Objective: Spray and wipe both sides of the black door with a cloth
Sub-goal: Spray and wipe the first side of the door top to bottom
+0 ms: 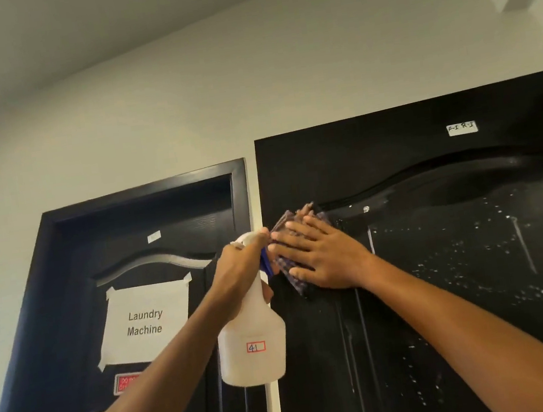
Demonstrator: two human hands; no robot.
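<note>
The black door (442, 252) fills the right half of the view, its panel dotted with white spray droplets and a few runs. My right hand (321, 254) lies flat with straight fingers on a purple checked cloth (289, 272), pressing it against the door's upper left part near the panel's curved moulding. My left hand (240, 268) grips the neck of a white spray bottle (252, 346) with a blue trigger and a label reading 41. The bottle hangs just left of the door's edge, beside the cloth.
A second black door (152, 256) stands in its frame at the left, bearing a taped paper sign (145, 322) that reads Laundry Machine and a red sticker (127, 382) below it. A small white label (462, 128) sits high on the wiped door. White wall and ceiling lie above.
</note>
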